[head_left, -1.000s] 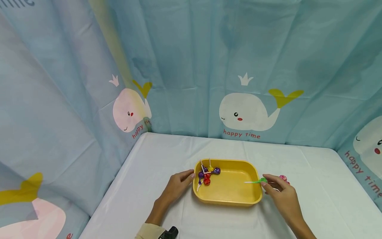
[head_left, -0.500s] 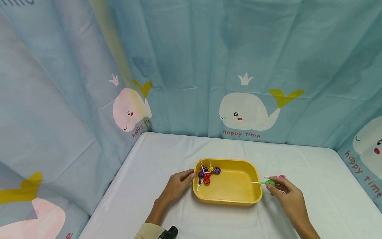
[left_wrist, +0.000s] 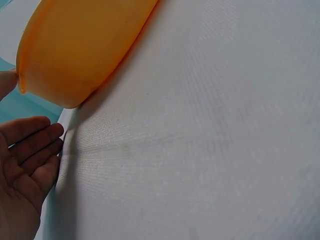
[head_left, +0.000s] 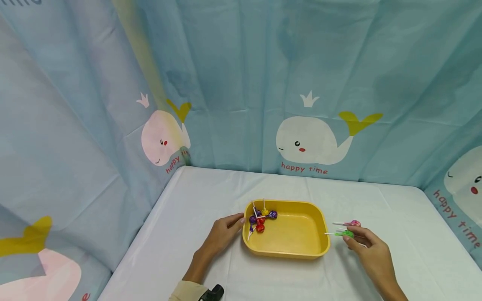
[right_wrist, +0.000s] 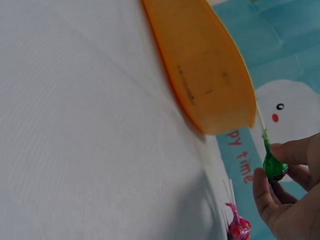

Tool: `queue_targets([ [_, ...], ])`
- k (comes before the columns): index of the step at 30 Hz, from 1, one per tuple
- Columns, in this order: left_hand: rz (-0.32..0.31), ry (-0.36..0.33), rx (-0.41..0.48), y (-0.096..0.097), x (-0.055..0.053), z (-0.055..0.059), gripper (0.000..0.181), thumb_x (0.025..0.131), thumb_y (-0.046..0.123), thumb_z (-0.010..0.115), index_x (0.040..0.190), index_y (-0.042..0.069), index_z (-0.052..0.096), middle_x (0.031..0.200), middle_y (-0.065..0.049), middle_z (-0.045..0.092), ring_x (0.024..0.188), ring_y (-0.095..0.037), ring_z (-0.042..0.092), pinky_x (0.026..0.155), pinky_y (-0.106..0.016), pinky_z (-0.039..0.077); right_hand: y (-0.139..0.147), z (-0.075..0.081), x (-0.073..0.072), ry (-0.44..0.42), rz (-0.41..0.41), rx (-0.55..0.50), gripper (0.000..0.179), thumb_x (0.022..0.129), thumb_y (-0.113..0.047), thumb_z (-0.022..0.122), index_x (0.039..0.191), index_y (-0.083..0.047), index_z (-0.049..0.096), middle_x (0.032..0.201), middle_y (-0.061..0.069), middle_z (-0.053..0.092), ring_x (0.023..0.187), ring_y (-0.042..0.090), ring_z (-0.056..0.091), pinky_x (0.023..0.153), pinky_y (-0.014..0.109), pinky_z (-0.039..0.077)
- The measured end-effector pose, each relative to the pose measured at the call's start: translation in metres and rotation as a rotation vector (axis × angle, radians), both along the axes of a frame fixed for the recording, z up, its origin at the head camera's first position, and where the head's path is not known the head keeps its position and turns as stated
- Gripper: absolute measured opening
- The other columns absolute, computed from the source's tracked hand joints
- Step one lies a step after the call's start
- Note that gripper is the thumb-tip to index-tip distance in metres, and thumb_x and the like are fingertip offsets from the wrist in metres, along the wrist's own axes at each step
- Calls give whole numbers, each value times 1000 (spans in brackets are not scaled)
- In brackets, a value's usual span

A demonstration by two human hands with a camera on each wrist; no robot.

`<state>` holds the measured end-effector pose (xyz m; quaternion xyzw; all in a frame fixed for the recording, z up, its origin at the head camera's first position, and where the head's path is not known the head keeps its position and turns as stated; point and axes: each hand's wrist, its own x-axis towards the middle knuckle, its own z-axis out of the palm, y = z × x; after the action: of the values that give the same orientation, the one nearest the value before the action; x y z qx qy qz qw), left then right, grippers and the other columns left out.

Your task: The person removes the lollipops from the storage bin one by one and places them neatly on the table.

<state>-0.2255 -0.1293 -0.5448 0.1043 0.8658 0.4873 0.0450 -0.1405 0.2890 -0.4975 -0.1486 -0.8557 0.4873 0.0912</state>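
Observation:
My right hand [head_left: 374, 253] pinches a green-wrapped lollipop [right_wrist: 272, 167] by its candy end, just right of the yellow tray [head_left: 291, 254]. The white stick points left, its tip overlapping the tray's right rim in the head view. On the white cloth behind these fingers lies a pink lollipop [head_left: 354, 223], its stick also to the left. At the tray's left end my left hand [head_left: 222, 234] touches the rim with its thumb; in the left wrist view its other fingers [left_wrist: 37, 142] are relaxed below. Red [head_left: 260, 228], purple [head_left: 273, 214] and yellow [head_left: 265, 212] lollipops are bunched in the tray's left end.
A white cloth [head_left: 211, 188] covers the table. Behind and to the left hangs a blue curtain [head_left: 233, 83] printed with whales. A dark wrist device [head_left: 212, 292] is on my left wrist, at a beige sleeve.
My right hand has drawn the green lollipop rightward from over the tray, slightly toward me. More of the pink lollipop shows now. My left hand and the tray have hardly moved.

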Motion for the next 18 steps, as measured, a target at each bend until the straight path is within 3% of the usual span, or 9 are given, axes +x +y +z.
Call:
queue_targets([
  [7, -3, 2, -8, -1, 0, -1, 63, 105, 62, 55, 149, 18, 64, 149, -3, 64, 145, -32, 54, 122, -56, 42, 8, -3, -1, -60, -49, 33, 48, 97, -36, 80, 135, -8, 70, 113, -11, 73, 81, -4, 69, 69, 10, 55],
  [12, 2, 1, -4, 0, 0, 0, 63, 105, 62, 55, 149, 18, 64, 149, -4, 64, 145, -33, 54, 122, -57, 42, 13, -6, -3, -105, -73, 74, 46, 98, -35, 79, 135, -9, 71, 123, 4, 75, 80, -2, 70, 67, 16, 56],
  [18, 3, 2, -1, 1, 0, 2, 61, 105, 60, 56, 148, 17, 64, 149, -4, 65, 145, -34, 55, 122, -57, 42, 20, -7, -3, -178, -85, 102, 47, 99, -36, 78, 138, -11, 70, 140, 15, 68, 81, -11, 60, 63, 21, 56],
])
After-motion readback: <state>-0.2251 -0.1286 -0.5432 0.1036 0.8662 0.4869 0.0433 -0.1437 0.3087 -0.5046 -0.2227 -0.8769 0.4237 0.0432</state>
